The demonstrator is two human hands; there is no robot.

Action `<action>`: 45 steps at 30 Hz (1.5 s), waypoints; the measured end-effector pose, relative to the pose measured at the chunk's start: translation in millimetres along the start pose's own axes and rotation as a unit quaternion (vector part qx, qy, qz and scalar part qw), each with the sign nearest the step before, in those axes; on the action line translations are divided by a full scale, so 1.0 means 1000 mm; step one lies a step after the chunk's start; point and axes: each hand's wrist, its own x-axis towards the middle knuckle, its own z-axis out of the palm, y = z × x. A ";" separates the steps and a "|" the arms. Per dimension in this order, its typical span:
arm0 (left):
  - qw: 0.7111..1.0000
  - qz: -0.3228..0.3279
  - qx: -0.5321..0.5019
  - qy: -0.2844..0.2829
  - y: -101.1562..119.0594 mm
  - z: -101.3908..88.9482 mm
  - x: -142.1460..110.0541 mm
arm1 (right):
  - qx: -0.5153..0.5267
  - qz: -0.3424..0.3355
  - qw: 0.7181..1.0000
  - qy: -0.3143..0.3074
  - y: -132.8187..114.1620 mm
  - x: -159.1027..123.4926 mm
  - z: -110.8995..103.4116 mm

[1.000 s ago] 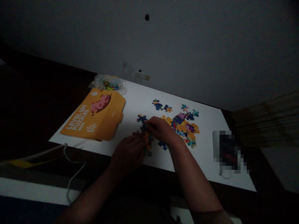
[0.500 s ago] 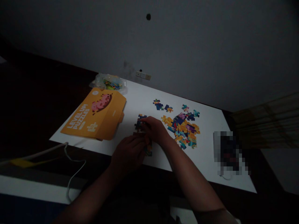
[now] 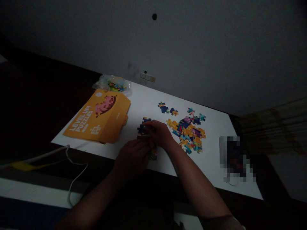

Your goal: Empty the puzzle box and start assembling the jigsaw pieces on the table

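Observation:
Both hands meet over a strip of joined jigsaw puzzle pieces (image 3: pixel 146 120) near the front edge of the white table. My left hand (image 3: pixel 133 155) is closed over the lower part of the strip, its fingertips bent onto it. From the right, my right hand (image 3: pixel 158 131) pinches at the strip's middle, thumb and fingers together, close against the left fingertips. Its fingers cover the pieces under them. The strip's dark blue upper end and a colourful lower corner show past the hands. Loose puzzle pieces (image 3: pixel 189 132), yellow, purple and teal, lie heaped to the right.
An orange puzzle box (image 3: pixel 109 123) lies at the left, before a clear plastic bag (image 3: pixel 103 83) holding more pieces. A few pieces (image 3: pixel 163 108) sit behind the hands. A blurred-out dark object (image 3: pixel 236 158) rests at the right end. A white cable (image 3: pixel 78 172) hangs off the front left.
Hands and puzzle strip keep nearly the same position and grip. The whole view has shifted very slightly.

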 end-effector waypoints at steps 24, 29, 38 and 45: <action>0.979 0.073 -0.074 0.174 -0.001 -0.016 -0.016 | 0.035 0.037 0.969 0.242 0.012 -0.005 -0.040; 0.980 0.087 -0.069 0.165 -0.004 -0.013 -0.018 | 0.018 0.015 0.980 0.199 0.010 -0.004 -0.035; 0.982 0.099 -0.036 0.154 -0.006 -0.007 -0.020 | -0.004 -0.003 0.985 0.170 0.010 -0.004 -0.036; 0.989 0.090 0.004 0.114 -0.004 -0.007 -0.015 | -0.027 -0.002 0.986 0.163 0.010 -0.004 -0.034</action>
